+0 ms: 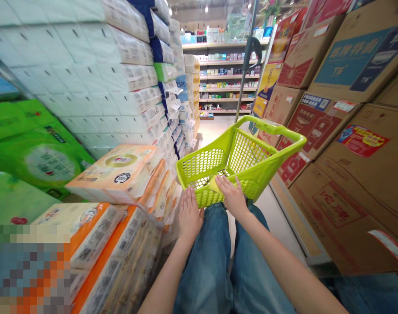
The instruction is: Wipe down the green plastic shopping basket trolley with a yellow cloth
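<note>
Two bare hands rest at the near side of the lime-green basket (248, 150), which I see from afar just in front of the jeans-clad knees (215, 222). My left hand (190, 216) lies on the rim with fingers extended; my right hand (233, 196) lies over a yellow cloth (214, 185) there, though I can't tell whether it pinches it. Tissue packs (115, 168) are stacked left, cartons (323, 122) right.
</note>
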Demonstrator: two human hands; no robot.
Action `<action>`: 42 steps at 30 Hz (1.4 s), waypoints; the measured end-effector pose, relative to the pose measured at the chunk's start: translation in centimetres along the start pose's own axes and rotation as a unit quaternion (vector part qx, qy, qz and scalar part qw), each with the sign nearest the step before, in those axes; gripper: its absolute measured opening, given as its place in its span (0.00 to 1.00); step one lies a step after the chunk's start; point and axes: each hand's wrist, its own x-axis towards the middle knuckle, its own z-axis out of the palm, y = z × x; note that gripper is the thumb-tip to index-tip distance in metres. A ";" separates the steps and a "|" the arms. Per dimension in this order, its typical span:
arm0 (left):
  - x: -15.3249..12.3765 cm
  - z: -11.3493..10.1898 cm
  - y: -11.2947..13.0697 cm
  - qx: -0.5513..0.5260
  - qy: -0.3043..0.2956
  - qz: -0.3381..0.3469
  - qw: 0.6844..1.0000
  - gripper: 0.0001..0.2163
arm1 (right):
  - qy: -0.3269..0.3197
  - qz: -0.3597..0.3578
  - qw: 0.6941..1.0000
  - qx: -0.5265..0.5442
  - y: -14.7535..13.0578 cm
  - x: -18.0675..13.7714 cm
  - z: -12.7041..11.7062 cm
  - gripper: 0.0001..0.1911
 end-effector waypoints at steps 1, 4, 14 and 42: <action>0.1 -0.1 0.1 0.001 -0.003 -0.002 1.000 0.42 | 0.008 0.023 1.000 -0.017 1.7 -0.1 -0.4 0.40; 0.1 -0.2 0.2 0.002 -0.013 -0.004 1.000 0.41 | 0.029 0.077 0.996 -0.046 5.6 0.0 -1.7 0.40; -0.1 -0.2 0.0 -0.006 -0.007 -0.004 1.000 0.41 | 0.024 0.081 0.996 -0.017 7.2 1.6 -2.7 0.31; -0.7 -0.8 0.2 0.043 -0.001 0.008 0.999 0.33 | 0.086 0.138 0.987 0.011 4.4 -2.5 -3.1 0.33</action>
